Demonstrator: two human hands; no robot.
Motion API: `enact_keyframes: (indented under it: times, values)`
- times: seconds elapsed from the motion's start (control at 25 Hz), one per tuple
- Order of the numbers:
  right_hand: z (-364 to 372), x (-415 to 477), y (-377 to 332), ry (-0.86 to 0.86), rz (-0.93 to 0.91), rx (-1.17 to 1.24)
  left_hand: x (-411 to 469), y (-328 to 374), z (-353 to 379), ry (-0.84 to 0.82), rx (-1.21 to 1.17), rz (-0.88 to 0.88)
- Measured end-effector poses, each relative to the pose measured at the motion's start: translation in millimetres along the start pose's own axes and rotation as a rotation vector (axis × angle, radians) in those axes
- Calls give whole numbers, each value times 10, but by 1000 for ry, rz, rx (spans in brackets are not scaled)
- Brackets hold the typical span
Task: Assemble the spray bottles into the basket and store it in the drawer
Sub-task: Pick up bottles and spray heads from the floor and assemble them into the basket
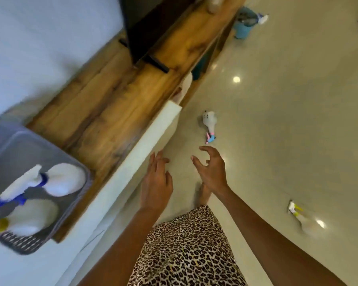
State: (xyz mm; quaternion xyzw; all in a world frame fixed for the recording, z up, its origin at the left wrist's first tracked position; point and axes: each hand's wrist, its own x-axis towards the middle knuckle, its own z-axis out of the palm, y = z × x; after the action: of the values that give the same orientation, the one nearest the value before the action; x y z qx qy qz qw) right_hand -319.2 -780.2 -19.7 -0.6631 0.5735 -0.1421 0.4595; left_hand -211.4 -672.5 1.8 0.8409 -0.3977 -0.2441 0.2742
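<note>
A grey basket stands on the wooden cabinet top at the left, holding white spray bottles with blue triggers and one with a yellow collar. On the floor lies a white spray bottle with a pink and blue trigger. Another bottle with a yellow trigger lies on the floor at the right. My left hand and my right hand hover over the floor, both empty with fingers apart, short of the pink-trigger bottle.
The long wooden cabinet has a white front edge and carries a dark TV. A blue bucket stands on the glossy floor far back. My leopard-print garment fills the bottom centre.
</note>
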Motion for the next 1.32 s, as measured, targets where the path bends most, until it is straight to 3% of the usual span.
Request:
enact_keyframes:
  times: [0.16, 0.36, 0.6, 0.68, 0.8, 0.96, 1.16, 1.32]
  values:
    - [-467, 904, 659, -4, 95, -86, 789, 346, 787, -122, 53, -2]
    - [-702, 1922, 1476, -171, 19, -421, 1605, 434, 1701, -242, 129, 20]
    - [-230, 3023, 2539, -519, -189, -1011, 2296, -219, 2860, -254, 235, -34]
    - [24, 3395, 2958, -554, -154, -1075, 2470, -600, 3295, -291, 253, -46]
    - [442, 3844, 3495, -440, 39, -777, 2691, -1119, 3870, -324, 259, -60]
    - [861, 4250, 3902, -99, 212, -445, 2932, -1568, 4379, -346, 235, -48]
    - [1146, 4519, 4139, -7, 292, -379, 3059, -1783, 4526, -351, 216, -43]
    - [1061, 4381, 3942, 30, 340, -201, 3038, -1670, 4304, -352, 205, -29]
